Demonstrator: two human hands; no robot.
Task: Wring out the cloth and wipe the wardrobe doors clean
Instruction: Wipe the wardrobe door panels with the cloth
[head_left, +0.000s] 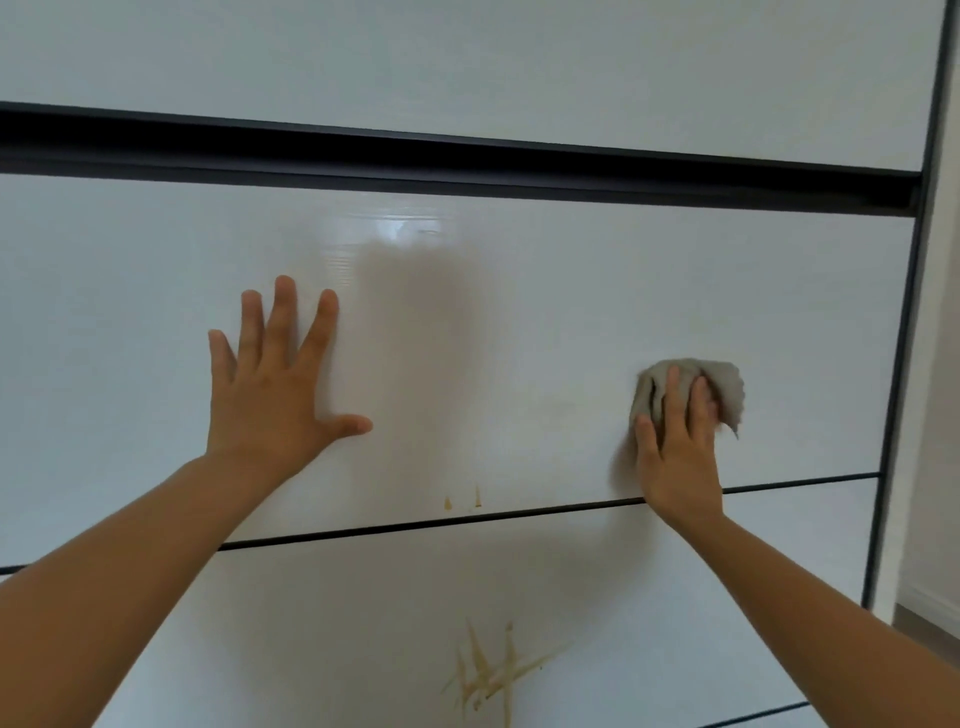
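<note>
1. Grey crumpled cloth (691, 384): bunched against the middle panel of the glossy white wardrobe door (519, 322), far right side, near the dark vertical frame edge (904, 364).
2. Right hand (675, 457): on top of the cloth, fingers curled over the bunch, thumb at its left edge, pressing it to the panel. The heel of the hand sits over the thin dark seam (415, 526) below.
3. Left hand (280, 374): holds nothing. Fingers are spread wide, palm flat on the same panel, well left of the cloth.
4. Surface: white and shiny with faint horizontal grain. There is a bright glare spot near the panel's top and a dim grey reflection between the two hands.
5. Stains, 2 groups: two small yellow-brown drips (462, 501) just above the seam, and one bigger patch of yellow-brown crossed streaks (488, 670) on the panel below. Both are apart from the cloth.
6. Panels: 3 in plain view, plus a sliver of a fourth at bottom right past a second thin seam (753, 719). A wide black recessed strip (467, 161) splits the upper panel from the middle one.
7. Room: pale wall (943, 364) right of the frame edge, and a bit of tan floor (930, 629) at lower right.
8. Counts: 1 cloth, 2 hands, 2 bare forearms, 2 thin seams, 1 black strip.
</note>
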